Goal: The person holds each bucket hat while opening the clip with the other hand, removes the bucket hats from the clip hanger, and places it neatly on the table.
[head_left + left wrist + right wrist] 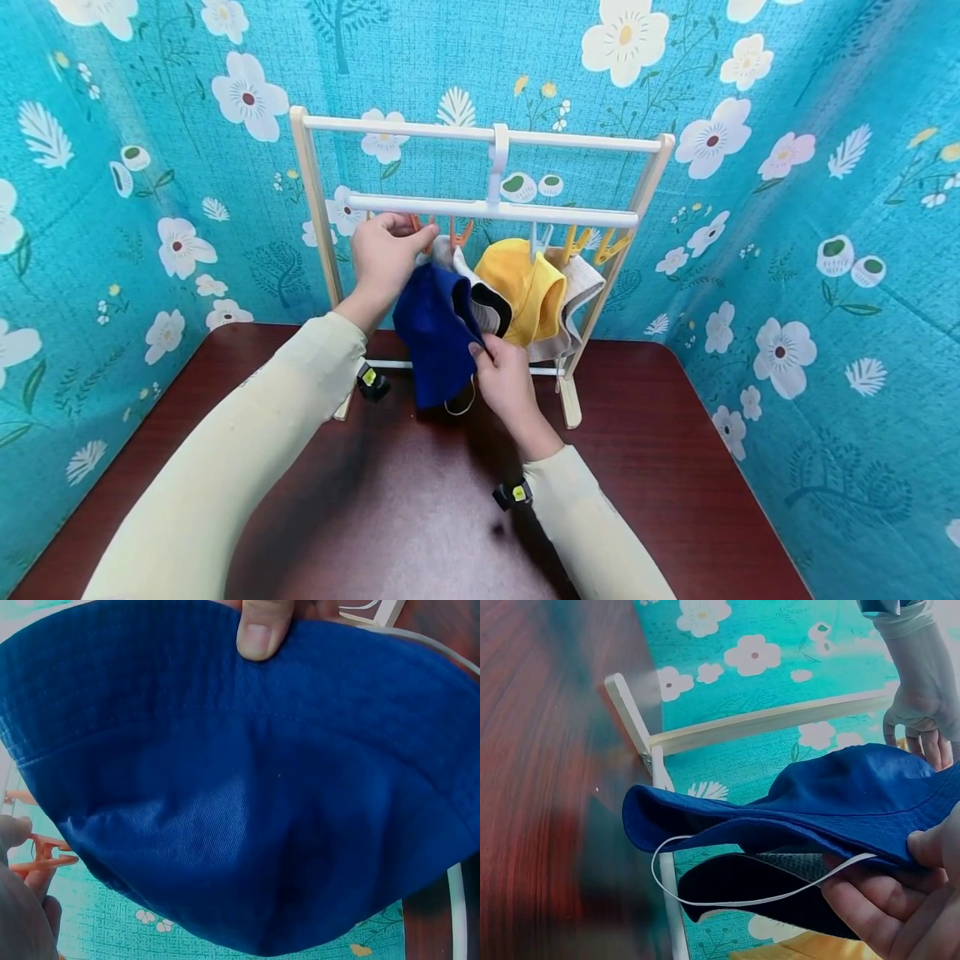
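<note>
A blue bucket hat (427, 325) hangs below the left part of the white hanger (450, 206). My right hand (507, 377) pinches its brim between thumb and fingers, plainly seen in the right wrist view. A thin white cord (705, 903) loops from the brim. Up by the hanger bar, my left hand (382, 260) pinches an orange clothespin (45, 855) at the crown's edge. Whether that clothespin bites the fabric I cannot tell. Just right of the blue hat hangs a pale hat with a dark inside (491, 304), under another orange clothespin (461, 233).
A yellow hat (513, 271) and a beige hat (581, 283) hang farther right, near a light blue clothespin (540, 239) and yellow clothespins (576, 243). The wooden rack (309, 183) stands on a dark red table (637, 467), with flowered teal cloth (750, 275) around it.
</note>
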`<state>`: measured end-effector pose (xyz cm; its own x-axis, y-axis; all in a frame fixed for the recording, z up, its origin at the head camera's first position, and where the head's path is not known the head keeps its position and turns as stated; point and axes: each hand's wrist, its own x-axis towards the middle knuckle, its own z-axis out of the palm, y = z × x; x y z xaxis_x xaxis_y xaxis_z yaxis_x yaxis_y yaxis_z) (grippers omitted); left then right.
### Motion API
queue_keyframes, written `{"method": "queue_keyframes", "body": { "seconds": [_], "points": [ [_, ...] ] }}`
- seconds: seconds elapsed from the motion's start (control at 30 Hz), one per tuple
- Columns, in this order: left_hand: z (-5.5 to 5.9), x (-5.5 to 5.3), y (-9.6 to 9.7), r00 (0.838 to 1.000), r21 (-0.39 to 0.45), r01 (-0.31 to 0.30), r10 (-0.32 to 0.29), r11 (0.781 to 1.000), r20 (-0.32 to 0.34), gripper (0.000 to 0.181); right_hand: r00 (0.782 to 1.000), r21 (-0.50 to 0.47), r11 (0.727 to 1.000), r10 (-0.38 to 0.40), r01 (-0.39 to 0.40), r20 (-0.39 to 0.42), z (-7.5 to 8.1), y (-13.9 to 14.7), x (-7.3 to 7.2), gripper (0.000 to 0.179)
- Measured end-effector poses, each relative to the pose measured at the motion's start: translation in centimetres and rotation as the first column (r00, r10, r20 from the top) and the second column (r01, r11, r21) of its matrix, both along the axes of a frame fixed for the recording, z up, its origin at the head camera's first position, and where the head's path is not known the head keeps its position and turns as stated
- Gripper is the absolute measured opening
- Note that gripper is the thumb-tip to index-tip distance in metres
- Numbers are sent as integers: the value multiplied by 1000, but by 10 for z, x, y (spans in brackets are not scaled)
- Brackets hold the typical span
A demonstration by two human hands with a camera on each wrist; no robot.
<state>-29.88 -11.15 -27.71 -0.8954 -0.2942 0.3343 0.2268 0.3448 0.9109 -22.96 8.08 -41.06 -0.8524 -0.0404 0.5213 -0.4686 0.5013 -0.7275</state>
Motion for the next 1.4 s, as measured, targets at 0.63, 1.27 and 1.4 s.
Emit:
{"method": "queue_keyframes", "body": {
  "seconds": [0.63,1.27,1.4],
  "points": [
    [-1,0,-4,999,-99,-9,5,995,-50,37,999,2,999,35,-35,20,-1,9,14,13],
    [-2,2,-4,989,-208,-81,53,975,-137,38,999,-12,999,45,-45,13,-3,17,25,13],
    [-3,1,-5,989,-199,-77,50,977,-137,40,999,-5,999,53,-53,10,-2,19,29,14]
  ]
}}
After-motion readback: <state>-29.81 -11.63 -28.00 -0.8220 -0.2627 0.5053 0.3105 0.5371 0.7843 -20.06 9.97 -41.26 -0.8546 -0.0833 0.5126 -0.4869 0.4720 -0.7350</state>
